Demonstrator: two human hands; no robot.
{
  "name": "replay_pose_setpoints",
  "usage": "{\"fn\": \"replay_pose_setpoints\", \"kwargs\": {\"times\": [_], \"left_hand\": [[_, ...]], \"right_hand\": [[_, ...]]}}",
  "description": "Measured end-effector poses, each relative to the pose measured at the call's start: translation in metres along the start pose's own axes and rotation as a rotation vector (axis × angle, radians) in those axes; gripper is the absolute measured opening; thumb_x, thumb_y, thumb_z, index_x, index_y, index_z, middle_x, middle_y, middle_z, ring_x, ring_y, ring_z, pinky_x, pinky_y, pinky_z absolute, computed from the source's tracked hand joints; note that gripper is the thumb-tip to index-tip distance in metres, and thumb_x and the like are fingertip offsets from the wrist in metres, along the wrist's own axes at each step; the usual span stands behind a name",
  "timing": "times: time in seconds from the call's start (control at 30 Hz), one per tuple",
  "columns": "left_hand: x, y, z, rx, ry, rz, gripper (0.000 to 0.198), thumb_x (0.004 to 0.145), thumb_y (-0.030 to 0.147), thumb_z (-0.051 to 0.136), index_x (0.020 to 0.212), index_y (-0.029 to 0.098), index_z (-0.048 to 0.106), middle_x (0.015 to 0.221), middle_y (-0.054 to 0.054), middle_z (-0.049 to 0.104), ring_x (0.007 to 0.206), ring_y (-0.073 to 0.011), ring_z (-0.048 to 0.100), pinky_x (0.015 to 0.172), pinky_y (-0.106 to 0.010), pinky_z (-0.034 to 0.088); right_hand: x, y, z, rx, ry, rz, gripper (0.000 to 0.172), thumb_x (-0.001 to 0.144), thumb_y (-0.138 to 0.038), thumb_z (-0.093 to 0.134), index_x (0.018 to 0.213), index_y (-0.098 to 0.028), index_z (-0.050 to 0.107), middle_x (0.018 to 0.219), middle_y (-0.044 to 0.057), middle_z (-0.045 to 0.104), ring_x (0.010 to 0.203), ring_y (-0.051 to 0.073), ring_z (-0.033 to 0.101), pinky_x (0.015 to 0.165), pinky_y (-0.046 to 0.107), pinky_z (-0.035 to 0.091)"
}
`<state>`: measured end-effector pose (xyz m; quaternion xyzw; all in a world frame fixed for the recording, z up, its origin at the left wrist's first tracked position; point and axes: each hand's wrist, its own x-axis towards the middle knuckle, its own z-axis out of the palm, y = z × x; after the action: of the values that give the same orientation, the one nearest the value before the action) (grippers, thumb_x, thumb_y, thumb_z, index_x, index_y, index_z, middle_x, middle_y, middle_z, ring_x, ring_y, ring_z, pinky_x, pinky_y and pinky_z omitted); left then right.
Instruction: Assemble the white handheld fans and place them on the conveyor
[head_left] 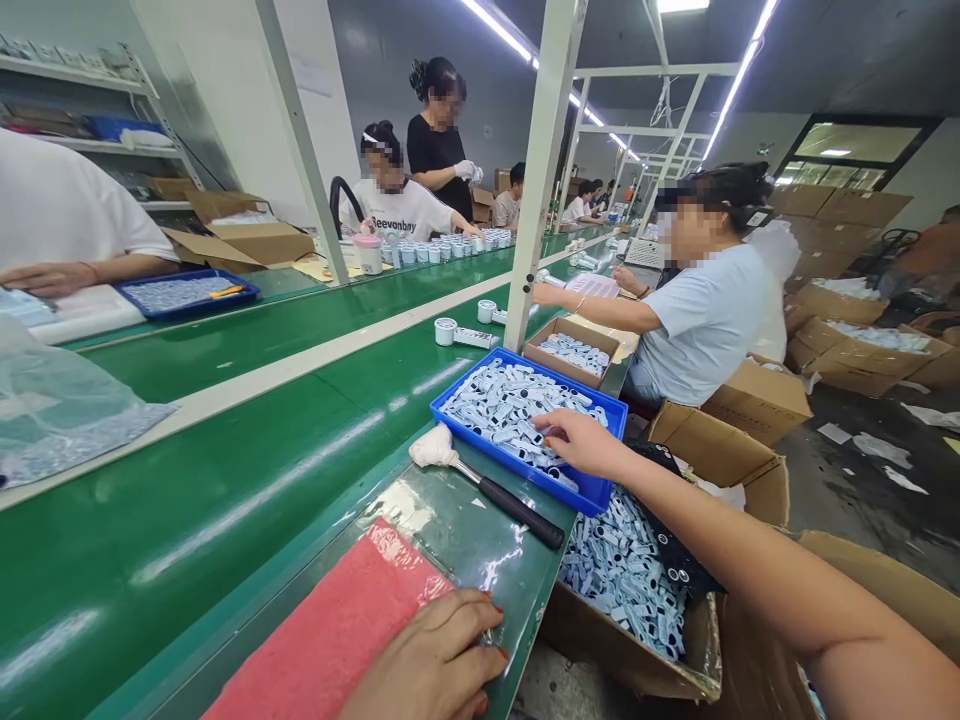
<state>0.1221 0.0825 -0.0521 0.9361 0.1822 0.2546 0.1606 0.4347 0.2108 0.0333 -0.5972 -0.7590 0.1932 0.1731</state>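
My right hand [581,442] reaches over a blue tray [615,425] heaped with small light-blue plastic parts [499,400], many with a dark oval spot. Its fingers are slightly bent and apart, with the tips at the parts and nothing visibly held. At the bottom, my left hand [439,665] lies flat with fingers spread, on the edge of a red pad [341,635] and the clear-covered table beside it. Between my hands and the belt lies a hammer [487,485] with a black grip and a whitish wrapped head, next to the tray.
A cardboard box [637,640] full of similar parts stands below the table edge. The green conveyor belt [247,490] runs along my left, carrying white round pieces [445,331]. A metal post [541,190] rises behind the tray. A co-worker [697,300] sits beyond, near a smaller box [574,352].
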Motion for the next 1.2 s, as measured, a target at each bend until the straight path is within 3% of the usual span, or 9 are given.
{"fn": "replay_pose_setpoints", "kwargs": {"times": [0.1,0.2,0.33,0.5,0.67,0.83,1.03,1.2], "left_hand": [[-0.001,-0.002,0.003,0.004,-0.014,-0.003,0.044,0.073,0.013,0.059,0.115,0.028,0.058,0.128,-0.006,0.067,0.125,-0.0243,0.060,0.110,-0.034,0.050],[-0.002,-0.003,0.003,0.006,-0.028,0.009,0.045,0.073,0.013,0.060,0.116,0.028,0.058,0.128,-0.006,0.067,0.125,-0.0246,0.061,0.111,-0.034,0.050],[-0.001,-0.002,0.001,0.005,0.002,0.025,0.048,0.073,0.013,0.059,0.119,0.029,0.057,0.128,-0.006,0.067,0.125,-0.0237,0.061,0.113,-0.033,0.048],[0.000,-0.001,-0.001,0.018,0.037,0.037,0.048,0.073,0.012,0.057,0.118,0.029,0.057,0.126,-0.005,0.068,0.123,-0.0229,0.062,0.110,-0.031,0.050],[-0.001,-0.003,0.000,0.030,0.021,0.035,0.050,0.072,0.011,0.059,0.119,0.029,0.055,0.127,-0.005,0.068,0.123,-0.0234,0.063,0.110,-0.031,0.050],[-0.002,-0.004,0.003,0.040,-0.006,0.020,0.047,0.074,0.010,0.061,0.117,0.029,0.056,0.127,-0.005,0.068,0.124,-0.0241,0.062,0.108,-0.031,0.052],[-0.003,-0.003,0.004,0.054,-0.012,0.016,0.037,0.080,0.012,0.062,0.114,0.028,0.061,0.127,-0.004,0.067,0.125,-0.0230,0.060,0.109,-0.032,0.052],[-0.003,-0.003,0.007,0.048,-0.002,0.006,0.041,0.076,0.009,0.060,0.113,0.027,0.061,0.127,-0.005,0.067,0.125,-0.0232,0.059,0.110,-0.034,0.052]], "right_hand": [[0.017,-0.002,-0.005,0.030,-0.001,-0.047,0.047,0.096,-0.008,0.044,0.138,-0.025,0.059,0.128,0.004,0.069,0.112,0.018,0.068,0.090,0.029,0.057],[0.024,0.005,-0.024,-0.025,0.034,-0.031,0.048,0.101,-0.011,0.036,0.144,-0.024,0.052,0.141,0.006,0.061,0.120,0.017,0.065,0.096,0.029,0.054],[0.013,0.031,-0.057,-0.208,-0.001,0.078,0.046,0.097,-0.023,0.058,0.142,-0.020,0.057,0.140,0.013,0.060,0.123,0.028,0.062,0.106,0.040,0.048],[-0.003,0.056,-0.060,-0.391,-0.177,0.195,0.097,0.063,-0.035,0.094,0.149,-0.017,0.052,0.150,0.022,0.048,0.131,0.045,0.054,0.109,0.053,0.044],[0.005,0.063,-0.050,-0.434,-0.243,0.209,0.113,0.061,-0.045,0.095,0.157,-0.022,0.041,0.159,0.023,0.036,0.136,0.046,0.048,0.111,0.055,0.041],[0.013,0.067,-0.049,-0.385,-0.207,0.191,0.093,0.070,-0.043,0.089,0.151,-0.021,0.049,0.147,0.018,0.048,0.126,0.036,0.058,0.107,0.042,0.045],[0.007,0.064,-0.037,-0.285,-0.126,0.181,0.069,0.079,-0.031,0.081,0.143,-0.028,0.055,0.132,0.011,0.053,0.114,0.029,0.062,0.099,0.037,0.049],[0.002,0.062,-0.029,-0.186,-0.052,0.160,0.043,0.078,-0.016,0.077,0.119,-0.023,0.068,0.124,0.009,0.052,0.110,0.025,0.063,0.101,0.034,0.047]]}}
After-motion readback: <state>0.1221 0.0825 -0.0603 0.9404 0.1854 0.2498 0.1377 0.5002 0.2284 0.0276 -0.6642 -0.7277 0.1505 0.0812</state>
